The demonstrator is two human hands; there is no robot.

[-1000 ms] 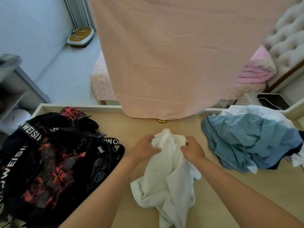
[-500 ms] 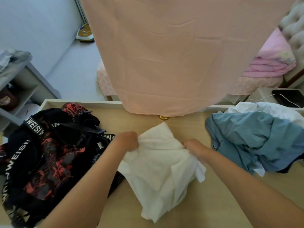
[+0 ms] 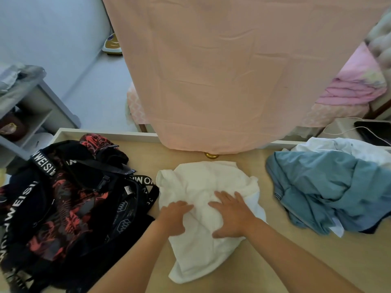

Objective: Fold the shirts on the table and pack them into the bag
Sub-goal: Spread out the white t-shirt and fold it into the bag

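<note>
Left hand (image 3: 174,218) and right hand (image 3: 230,216) released, fingers flat, pressing white shirt (image 3: 203,182) onto counter (image 3: 260,163). Bag (image 3: 69,199) just beside shirt, left.

white shirt (image 3: 203,187): rumpled, table centre | bag (image 3: 69,199): left

A pink sheet (image 3: 232,70) is hanging across the top centre; a pale wall (image 3: 42,28) and grey floor (image 3: 95,92) are showing upper left, a grey shelf unit (image 3: 40,106) is standing at the left edge, pink bedding (image 3: 355,87) is lying upper right
</note>
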